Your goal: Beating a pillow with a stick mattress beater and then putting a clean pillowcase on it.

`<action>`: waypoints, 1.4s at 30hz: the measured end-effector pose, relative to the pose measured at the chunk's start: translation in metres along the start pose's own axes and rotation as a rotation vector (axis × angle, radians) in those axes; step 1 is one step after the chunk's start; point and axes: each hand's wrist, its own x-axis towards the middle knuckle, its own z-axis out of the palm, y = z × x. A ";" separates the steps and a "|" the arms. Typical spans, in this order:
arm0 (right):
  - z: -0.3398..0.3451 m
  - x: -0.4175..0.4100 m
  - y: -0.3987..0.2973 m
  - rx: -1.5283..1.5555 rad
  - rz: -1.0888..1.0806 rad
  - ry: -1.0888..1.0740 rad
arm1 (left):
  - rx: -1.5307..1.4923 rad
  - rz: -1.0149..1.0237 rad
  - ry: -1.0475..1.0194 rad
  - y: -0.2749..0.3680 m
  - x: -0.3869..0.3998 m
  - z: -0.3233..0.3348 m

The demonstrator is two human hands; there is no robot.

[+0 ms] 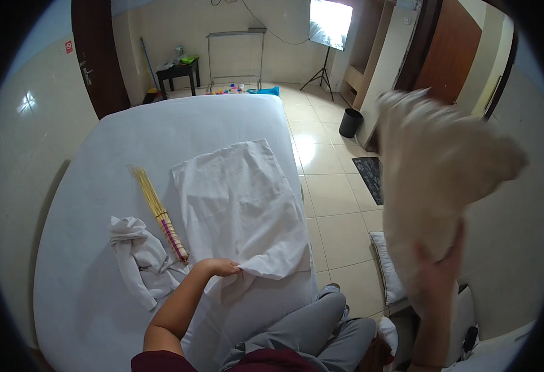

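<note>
My left hand (222, 267) pinches the near edge of a white pillowcase (239, 200), which lies spread over the right part of the bed (128, 135). Raised off to the right, my right hand (439, 274) grips a beige-white cloth item (430, 176); it is motion-blurred, so its exact kind is unclear. Left of the pillowcase lies a stick broom (160, 216), its bound handle wrapped with a purple strip. A crumpled white cloth (142, 255) rests beside the broom's handle on the white sheet.
A white pillow (386, 269) leans low at the right of the bed. On the tiled floor are a dark mat (369, 179), a black bin (350, 123) and a lamp tripod (323, 76). Toys (228, 89), a metal rack (235, 35) and a black table (179, 72) stand beyond the bed.
</note>
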 end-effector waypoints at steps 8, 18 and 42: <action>0.079 -0.127 0.025 0.080 -0.324 -1.091 | -0.272 0.201 0.129 -0.032 0.034 0.026; 0.270 -0.070 0.160 -0.006 0.082 -0.698 | 0.088 0.174 0.620 -0.004 0.021 0.068; 0.278 -0.101 0.079 0.856 0.311 -0.901 | -0.187 0.435 0.823 0.110 -0.055 -0.026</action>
